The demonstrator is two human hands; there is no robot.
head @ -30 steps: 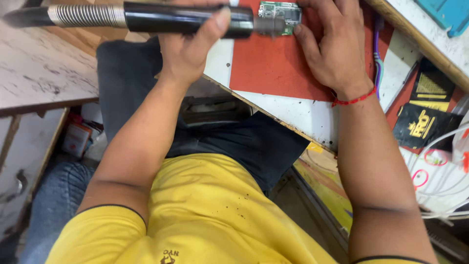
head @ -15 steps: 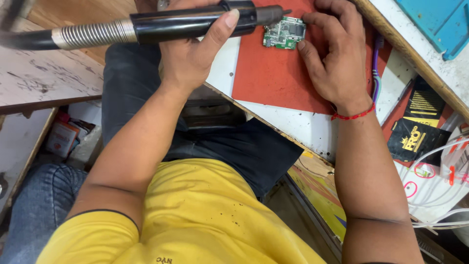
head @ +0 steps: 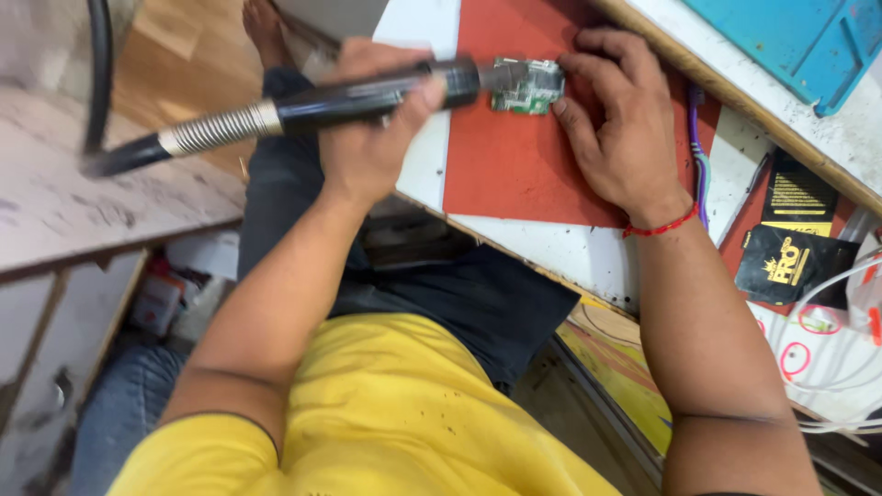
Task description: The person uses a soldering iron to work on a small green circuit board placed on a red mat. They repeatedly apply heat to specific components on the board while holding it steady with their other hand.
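My left hand grips a black hot-air wand with a silver spring collar and a black hose trailing left. Its nozzle tip sits over a small green circuit board that lies on a red mat. My right hand, with a red thread around the wrist, rests palm down on the mat. Its fingertips and thumb touch the board's right edge and hold it in place.
The mat lies on a white bench. A blue mat is at the top right, and a purple tool lies beside my right wrist. Black packets and white cables sit at the right. A worn wooden surface is on the left.
The view has shifted, so board and hands sit lower in the picture. The wand now tilts with its hose end lower. Both hands keep their holds.
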